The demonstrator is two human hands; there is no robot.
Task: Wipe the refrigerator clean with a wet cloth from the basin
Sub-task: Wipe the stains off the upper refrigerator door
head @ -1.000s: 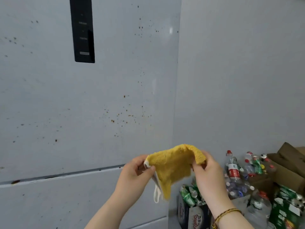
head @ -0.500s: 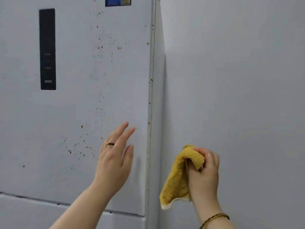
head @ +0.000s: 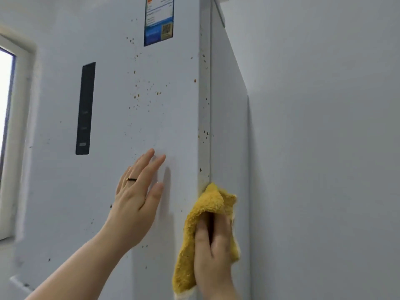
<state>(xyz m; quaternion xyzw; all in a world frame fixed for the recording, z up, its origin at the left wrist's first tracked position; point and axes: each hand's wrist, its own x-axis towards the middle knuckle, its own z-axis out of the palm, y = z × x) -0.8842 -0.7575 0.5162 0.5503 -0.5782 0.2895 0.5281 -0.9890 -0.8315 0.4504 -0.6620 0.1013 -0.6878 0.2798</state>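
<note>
Left hand [head: 138, 191] spread on refrigerator [head: 108, 94] door; right hand [head: 213, 241] presses cloth [head: 207, 202].

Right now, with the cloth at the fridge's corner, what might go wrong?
The yellow cloth sits on the door's side edge, so the brown specks across the front could be missed. The left hand lies flat on the door and may smear spots nearby.

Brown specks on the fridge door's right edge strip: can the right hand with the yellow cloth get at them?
Probably yes. The right hand already presses the yellow terry cloth against that edge strip, the brown specks lie straight above, and nothing blocks the way; the left hand lies flat on the white refrigerator door.
</note>
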